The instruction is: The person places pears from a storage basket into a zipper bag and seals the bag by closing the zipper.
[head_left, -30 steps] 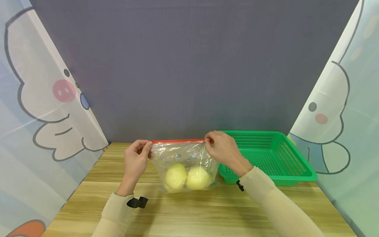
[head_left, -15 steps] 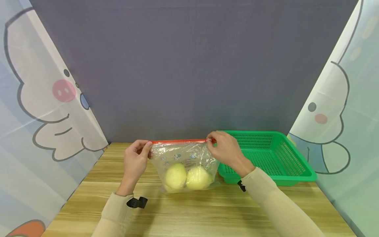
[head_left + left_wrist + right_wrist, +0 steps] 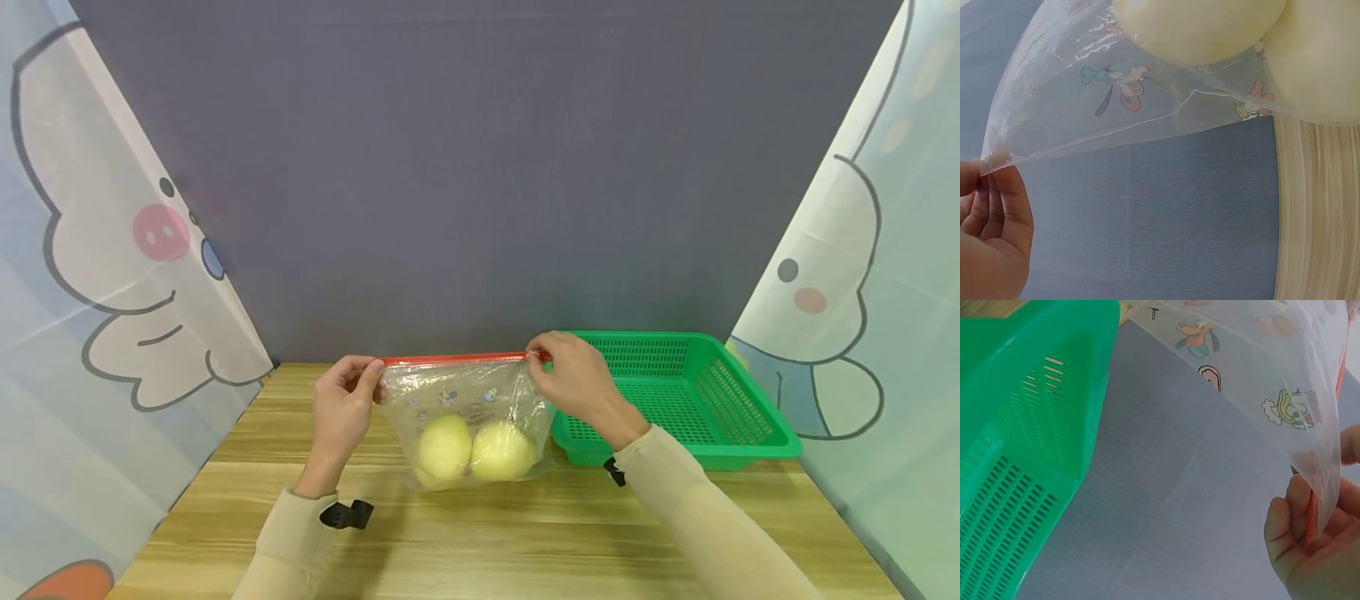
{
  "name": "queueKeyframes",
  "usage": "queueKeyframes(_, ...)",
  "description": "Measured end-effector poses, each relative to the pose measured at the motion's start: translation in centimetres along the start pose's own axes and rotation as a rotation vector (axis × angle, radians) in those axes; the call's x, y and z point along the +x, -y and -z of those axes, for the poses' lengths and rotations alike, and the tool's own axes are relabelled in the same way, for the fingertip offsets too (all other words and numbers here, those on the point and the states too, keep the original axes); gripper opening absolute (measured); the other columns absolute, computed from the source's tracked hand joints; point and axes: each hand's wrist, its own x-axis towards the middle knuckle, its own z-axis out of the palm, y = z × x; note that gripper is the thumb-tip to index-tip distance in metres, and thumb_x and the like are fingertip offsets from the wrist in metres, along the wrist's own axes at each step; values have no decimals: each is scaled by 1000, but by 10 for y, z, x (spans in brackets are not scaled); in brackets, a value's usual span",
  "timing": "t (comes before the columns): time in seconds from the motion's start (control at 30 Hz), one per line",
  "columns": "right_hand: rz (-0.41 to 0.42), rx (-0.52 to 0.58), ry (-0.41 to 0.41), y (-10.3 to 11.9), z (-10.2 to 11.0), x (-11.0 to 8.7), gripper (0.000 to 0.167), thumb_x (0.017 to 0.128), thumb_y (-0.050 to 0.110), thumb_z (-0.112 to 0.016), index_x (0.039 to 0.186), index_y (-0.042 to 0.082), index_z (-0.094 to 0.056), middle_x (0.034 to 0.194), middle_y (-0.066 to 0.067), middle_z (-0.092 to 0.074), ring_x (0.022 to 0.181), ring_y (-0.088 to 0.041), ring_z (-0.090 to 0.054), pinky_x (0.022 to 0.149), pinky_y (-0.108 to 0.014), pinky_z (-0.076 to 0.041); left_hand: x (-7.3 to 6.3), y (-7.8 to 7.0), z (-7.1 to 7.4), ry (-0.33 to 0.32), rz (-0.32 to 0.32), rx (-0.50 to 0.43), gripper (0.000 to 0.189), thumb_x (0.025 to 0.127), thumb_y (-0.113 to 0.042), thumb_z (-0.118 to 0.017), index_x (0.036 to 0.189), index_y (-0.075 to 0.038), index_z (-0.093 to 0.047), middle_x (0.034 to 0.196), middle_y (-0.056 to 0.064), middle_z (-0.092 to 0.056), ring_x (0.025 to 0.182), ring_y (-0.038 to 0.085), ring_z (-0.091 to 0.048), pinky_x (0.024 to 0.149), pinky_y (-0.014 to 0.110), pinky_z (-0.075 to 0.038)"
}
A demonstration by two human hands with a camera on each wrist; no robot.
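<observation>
A clear zip bag (image 3: 465, 392) with a red zip strip along its top and small cartoon prints hangs between my hands. Two pale yellow-green round fruits (image 3: 444, 448) lie side by side at its bottom, close over the table. My left hand (image 3: 345, 408) pinches the top left corner between thumb and fingers. At the other end of the strip, my right hand (image 3: 573, 375) pinches the top edge near the right corner. In the right wrist view the red strip (image 3: 1313, 519) runs down into the curled fingers. The left wrist view shows the bag's corner (image 3: 997, 159) gripped at its tip.
A green perforated plastic basket (image 3: 675, 408) stands on the wooden table (image 3: 480, 542) to the right, partly behind my right hand. A dark grey cloth wall (image 3: 480, 167) rises behind the table. Cartoon-printed curtains (image 3: 112, 250) flank both sides.
My right hand has slid slightly to the right along the red strip. The left hand, the bag and the fruits stay nearly where they were.
</observation>
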Motion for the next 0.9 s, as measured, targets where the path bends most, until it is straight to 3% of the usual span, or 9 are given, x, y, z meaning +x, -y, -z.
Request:
queueKeyframes(0.47,-16,21,0,-3,2,-3,18,99,16,-58,102,8,-74,98,-3,-71,89,-24,-66,70,-39,-55,0,-3,1,-6,1,17,14,100,-8,-66,95,5,-71,74,18,-65,58,13,-61,55,23,-55)
queueKeyframes(0.9,-5,46,-22,-7,5,-4,15,97,13,-60,101,6,-73,98,-5,-71,87,-22,-65,73,-39,-55,0,-3,1,-8,-6,7,14,99,-7,-66,95,5,-71,74,20,-65,57,12,-61,54,22,-55)
